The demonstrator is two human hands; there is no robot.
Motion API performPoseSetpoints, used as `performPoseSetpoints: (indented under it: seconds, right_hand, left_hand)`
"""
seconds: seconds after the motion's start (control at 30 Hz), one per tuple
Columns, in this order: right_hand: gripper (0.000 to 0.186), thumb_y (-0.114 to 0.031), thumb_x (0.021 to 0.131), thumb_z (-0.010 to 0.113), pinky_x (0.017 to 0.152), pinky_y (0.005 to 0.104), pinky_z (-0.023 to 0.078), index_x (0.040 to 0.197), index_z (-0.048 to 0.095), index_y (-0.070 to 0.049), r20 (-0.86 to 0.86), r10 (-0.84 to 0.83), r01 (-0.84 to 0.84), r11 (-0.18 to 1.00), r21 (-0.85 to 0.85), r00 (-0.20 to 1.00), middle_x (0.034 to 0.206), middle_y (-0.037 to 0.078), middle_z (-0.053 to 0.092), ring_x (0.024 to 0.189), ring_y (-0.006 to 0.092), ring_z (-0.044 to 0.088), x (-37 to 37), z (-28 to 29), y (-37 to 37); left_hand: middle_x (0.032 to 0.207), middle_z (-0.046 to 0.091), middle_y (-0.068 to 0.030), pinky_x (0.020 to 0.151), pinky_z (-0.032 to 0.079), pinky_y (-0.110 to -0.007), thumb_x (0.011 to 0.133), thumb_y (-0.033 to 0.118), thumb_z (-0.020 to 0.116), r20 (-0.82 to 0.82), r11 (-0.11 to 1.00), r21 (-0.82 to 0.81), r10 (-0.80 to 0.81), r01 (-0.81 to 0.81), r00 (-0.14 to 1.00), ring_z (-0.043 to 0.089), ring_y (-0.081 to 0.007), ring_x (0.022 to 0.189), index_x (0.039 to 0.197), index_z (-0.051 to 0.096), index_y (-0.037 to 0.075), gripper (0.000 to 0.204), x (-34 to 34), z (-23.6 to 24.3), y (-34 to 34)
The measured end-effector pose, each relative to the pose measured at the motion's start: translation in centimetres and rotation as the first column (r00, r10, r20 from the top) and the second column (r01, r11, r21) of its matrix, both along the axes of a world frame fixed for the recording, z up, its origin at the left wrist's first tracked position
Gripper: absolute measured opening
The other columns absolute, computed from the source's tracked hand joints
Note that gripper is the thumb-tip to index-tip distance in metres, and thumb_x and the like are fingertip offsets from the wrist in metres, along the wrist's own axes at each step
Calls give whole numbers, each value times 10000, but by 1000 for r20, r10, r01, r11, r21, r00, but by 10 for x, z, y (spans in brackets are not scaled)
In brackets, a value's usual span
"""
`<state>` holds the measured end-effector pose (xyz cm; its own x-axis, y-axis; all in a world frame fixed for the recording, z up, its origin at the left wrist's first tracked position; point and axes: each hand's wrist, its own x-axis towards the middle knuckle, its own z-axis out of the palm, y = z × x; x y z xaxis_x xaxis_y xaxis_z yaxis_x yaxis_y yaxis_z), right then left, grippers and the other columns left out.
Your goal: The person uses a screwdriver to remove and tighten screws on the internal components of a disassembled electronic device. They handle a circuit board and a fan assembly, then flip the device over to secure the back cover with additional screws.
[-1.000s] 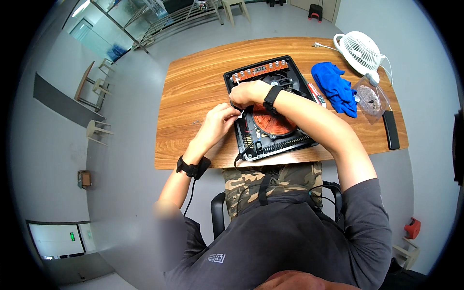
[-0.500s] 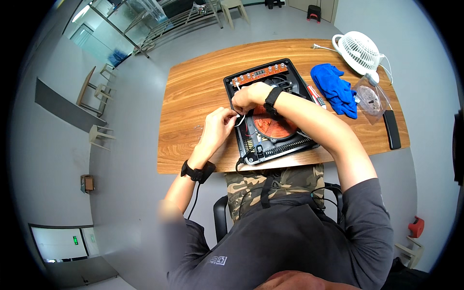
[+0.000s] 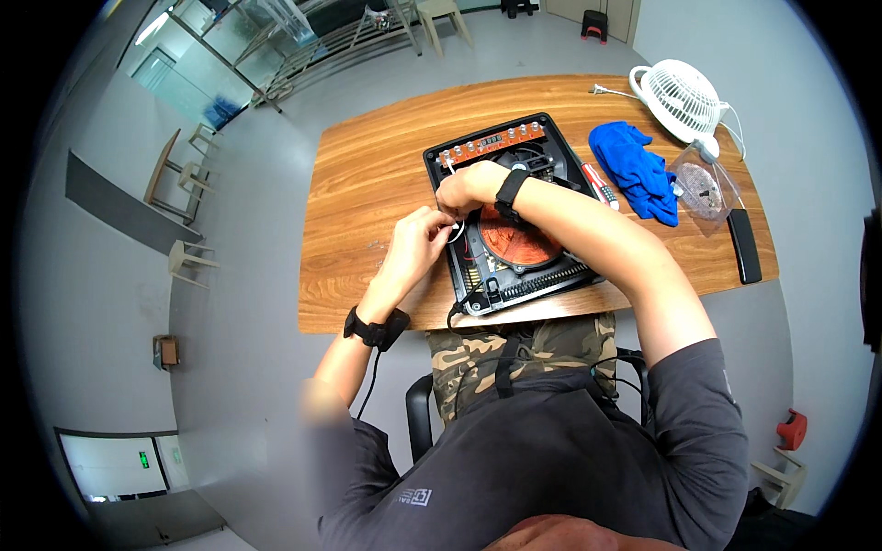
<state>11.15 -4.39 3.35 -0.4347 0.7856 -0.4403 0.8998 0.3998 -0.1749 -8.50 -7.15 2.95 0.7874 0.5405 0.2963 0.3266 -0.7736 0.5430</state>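
An opened black appliance housing (image 3: 496, 307) lies on the wooden table (image 3: 349, 184), holding a round copper-coloured coil (image 3: 522, 246), an orange button board (image 3: 491, 140) along its far side and a black power cord. My left hand (image 3: 415, 246) is at the housing's left side, fingertips pinched on a thin white wire (image 3: 456, 236). Just beside those fingers, my right hand (image 3: 469, 188) reaches over the coil with curled fingers; what they grip is hidden. Right of the housing lie a red-and-white tube-like item (image 3: 597, 182) and a crumpled blue cloth (image 3: 634, 170).
A white fan (image 3: 680, 96), a clear container (image 3: 703, 188) and a black bar-shaped object (image 3: 744, 246) sit on the table's right. Stools (image 3: 190, 264), a metal rack (image 3: 312, 57), a red object (image 3: 792, 429) and a cardboard box (image 3: 165, 351) stand around the room.
Over the last second both hands have shifted slightly at the housing's left side, and the white wire now shows as a larger loop below the fingers. The view has moved a little.
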Motion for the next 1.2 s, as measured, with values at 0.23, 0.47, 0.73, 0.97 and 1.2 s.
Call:
performPoseSetpoints:
  seconds: [0.23, 0.47, 0.73, 0.97, 1.2]
  right_hand:
    - [218, -151, 760, 816, 748, 432, 557, 950, 791, -46, -17, -46, 47, 997, 66, 999, 920, 181, 762, 859, 345, 721, -9, 2, -7]
    - [346, -118, 738, 858, 823, 419, 596, 1050, 778, 8, 10, -95, 92, 979, 184, 995, 1077, 198, 759, 1009, 332, 743, 1, -38, 11]
    - [248, -155, 845, 711, 977, 453, 539, 1038, 763, -10, 23, -140, 133, 970, 204, 990, 1263, 149, 670, 1191, 344, 647, 4, -11, -8]
    - [264, -223, 888, 699, 926, 426, 543, 1081, 772, -58, -196, -177, 195, 978, 74, 965, 1151, 162, 705, 1087, 343, 684, 34, -9, -12]
    - [211, -253, 892, 683, 966, 450, 515, 948, 791, -81, -287, -36, 72, 991, 116, 957, 1198, 169, 637, 1140, 362, 639, 45, -15, -15]
  left_hand:
    - [953, 698, -172, 789, 562, -410, 873, 39, 719, -16, 987, -48, -152, 151, 988, 687, -359, 887, 994, 742, -1, 130, 3, -1, -6]
    - [903, 728, -148, 767, 574, -381, 872, 44, 739, -130, 972, -106, -222, 209, 966, 722, -268, 822, 1010, 750, 7, 142, 12, -18, -12]
    - [827, 744, -129, 718, 573, -337, 878, 6, 725, -86, 936, -351, -71, 37, 994, 733, -195, 775, 1062, 575, -8, 238, 21, -19, -9]
    - [789, 712, -177, 686, 555, -412, 859, -4, 711, -56, 953, -277, -145, 124, 988, 739, -332, 772, 1171, 462, 14, 400, 29, -27, -12]
    - [715, 670, -184, 659, 535, -429, 807, -57, 670, -64, 970, -175, -185, 171, 981, 703, -367, 705, 1249, 430, -28, 504, 34, -33, -5]
